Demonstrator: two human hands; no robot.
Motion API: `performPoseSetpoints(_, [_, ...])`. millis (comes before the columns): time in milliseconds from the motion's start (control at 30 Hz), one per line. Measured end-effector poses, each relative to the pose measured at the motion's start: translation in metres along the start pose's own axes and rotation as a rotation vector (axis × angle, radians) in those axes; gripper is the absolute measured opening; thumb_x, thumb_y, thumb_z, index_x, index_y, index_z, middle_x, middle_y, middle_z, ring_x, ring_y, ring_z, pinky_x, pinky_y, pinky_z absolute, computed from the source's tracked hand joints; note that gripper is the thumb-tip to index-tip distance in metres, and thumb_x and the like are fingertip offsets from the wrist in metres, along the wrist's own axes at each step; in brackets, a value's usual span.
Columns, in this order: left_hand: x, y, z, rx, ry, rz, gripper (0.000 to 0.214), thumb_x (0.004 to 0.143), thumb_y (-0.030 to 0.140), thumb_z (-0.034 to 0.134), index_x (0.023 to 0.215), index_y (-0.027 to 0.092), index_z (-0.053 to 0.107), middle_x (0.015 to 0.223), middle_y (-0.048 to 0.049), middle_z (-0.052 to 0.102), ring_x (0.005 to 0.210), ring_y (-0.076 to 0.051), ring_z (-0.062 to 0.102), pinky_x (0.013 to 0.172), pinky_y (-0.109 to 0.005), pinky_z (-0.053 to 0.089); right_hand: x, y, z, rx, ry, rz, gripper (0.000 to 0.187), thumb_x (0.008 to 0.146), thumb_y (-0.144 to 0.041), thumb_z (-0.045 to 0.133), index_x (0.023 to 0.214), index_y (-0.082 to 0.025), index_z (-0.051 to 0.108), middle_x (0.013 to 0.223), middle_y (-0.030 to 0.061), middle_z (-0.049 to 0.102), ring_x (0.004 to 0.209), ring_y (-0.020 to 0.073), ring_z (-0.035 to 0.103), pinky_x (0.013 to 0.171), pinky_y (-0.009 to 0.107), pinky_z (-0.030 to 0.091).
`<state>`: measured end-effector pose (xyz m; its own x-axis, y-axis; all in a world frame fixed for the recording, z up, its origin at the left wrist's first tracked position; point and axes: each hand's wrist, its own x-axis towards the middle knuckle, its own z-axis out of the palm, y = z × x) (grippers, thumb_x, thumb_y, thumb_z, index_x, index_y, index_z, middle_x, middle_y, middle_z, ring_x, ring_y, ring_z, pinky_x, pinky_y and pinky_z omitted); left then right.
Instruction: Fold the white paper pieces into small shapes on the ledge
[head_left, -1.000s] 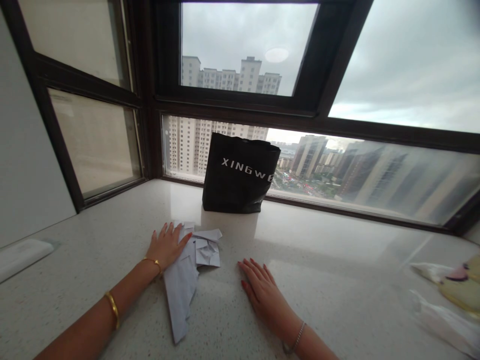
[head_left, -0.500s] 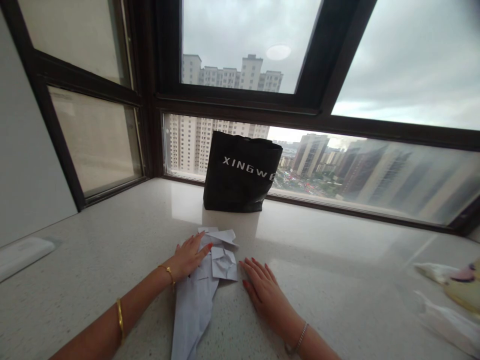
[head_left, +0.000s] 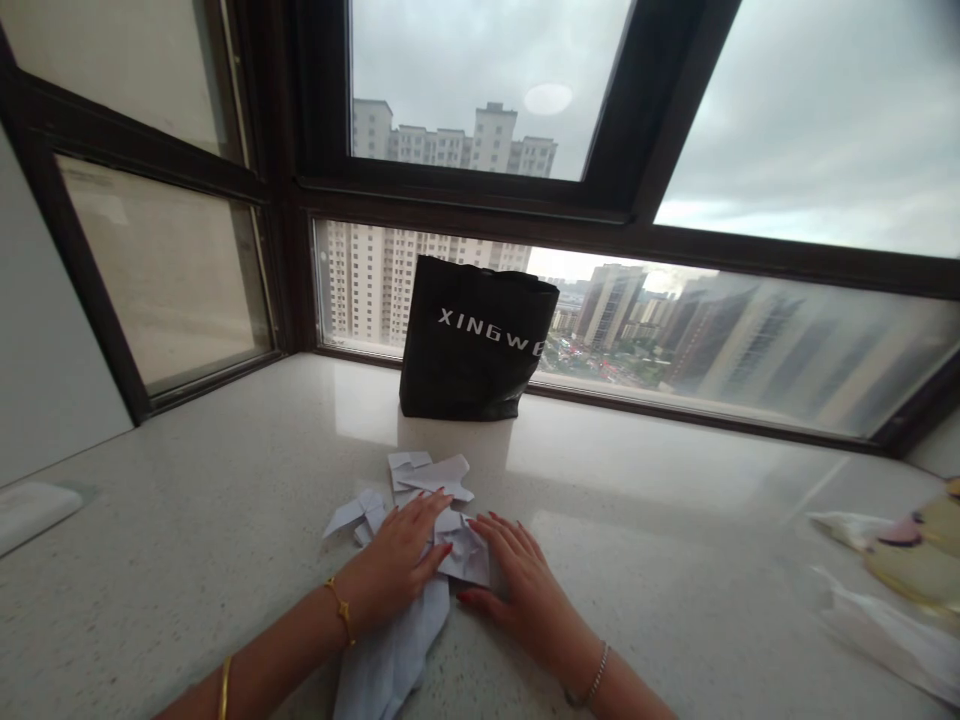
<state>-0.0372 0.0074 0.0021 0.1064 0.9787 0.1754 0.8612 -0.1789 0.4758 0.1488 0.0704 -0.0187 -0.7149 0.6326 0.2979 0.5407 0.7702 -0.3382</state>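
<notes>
Papers point(head_left: 394, 650), white, folded and creased, in a loose heap on the pale counter point(head_left: 637, 510), btwn both hands, lower end running off the bottom of the view. Vs a sec ago: slid rightward, from L of centre to mid-counter, w/ L hand point(head_left: 405, 545) carried along on top; R hand point(head_left: 517, 575) in much the same spot, now w/ fingertips right at the heap's edge, prob touching. Also newly in sight: small folded piece point(head_left: 360, 512) poking out L of L hand, loose or joined to the rest, can't tell. Meaning, at a guess: heap now within reach of both hands, not just one, but top bits likely to slip.

L hand: palm down across the heap, fingers close together, nearly straight, thumb angled out; resting or pressing, no grip visible. R hand: palm down, fingers loosely extended, thumb apart, nothing seen held; undersides of both hidden.

Edges: black bag point(head_left: 472, 350) upright nr the heap's far end, not touching, in front of the window frame point(head_left: 465, 210). Far L, white object point(head_left: 37, 512), well apart. Far R, clear wrapping point(head_left: 892, 625) and yellow item point(head_left: 911, 565), also well apart. Broad counter to either side, prob enough for sideways sliding; least room forward, toward bag
</notes>
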Motion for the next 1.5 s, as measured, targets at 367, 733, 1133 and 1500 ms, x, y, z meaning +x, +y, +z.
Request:
performPoseSetpoints(367, [0.008,-0.038,-0.039,0.226,0.313,-0.185,0.036,0.082,0.018,0.035,0.116,0.015,0.048,0.118,-0.0089,0.053,0.108,-0.021,0.048,0.095,-0.034,0.035,-0.001,-0.004,-0.022,0.208,0.622,-0.059,0.019,0.086,-0.026,0.041,0.087,-0.019,0.059,0.083,0.0073,0.063,0.081,0.0194,0.056,0.073,0.034,0.045])
performPoseSetpoints(733, [0.008,-0.051,-0.037,0.205,0.175,-0.370,0.027,0.080,0.020,0.042,0.105,0.016,0.053,0.091,-0.0062,0.058,0.089,-0.019,0.056,0.080,-0.029,0.041,-0.003,-0.023,-0.019,0.253,0.075,-0.181,0.022,0.085,-0.034,0.047,0.084,-0.020,0.064,0.078,0.0050,0.064,0.077,0.0175,0.054,0.071,0.031,0.042])
performPoseSetpoints(1133, [0.011,-0.054,-0.041,0.011,0.435,-0.361,0.030,0.078,0.017,0.038,0.103,0.018,0.053,0.102,-0.0054,0.056,0.096,-0.019,0.053,0.084,-0.033,0.042,-0.002,-0.016,-0.018,0.244,0.327,0.006,0.039,0.087,-0.043,0.037,0.074,-0.016,0.062,0.051,-0.0014,0.053,0.044,0.0090,0.045,0.045,0.020,0.035])
performPoseSetpoints(1500, [0.017,-0.045,-0.029,0.193,0.290,-0.377,0.032,0.082,0.022,0.037,0.111,0.021,0.051,0.113,-0.0053,0.057,0.105,-0.020,0.051,0.090,-0.035,0.037,-0.005,-0.018,-0.011,0.284,0.304,-0.033,0.038,0.088,-0.041,0.035,0.078,-0.018,0.063,0.057,0.0012,0.063,0.048,0.0098,0.055,0.049,0.018,0.041])
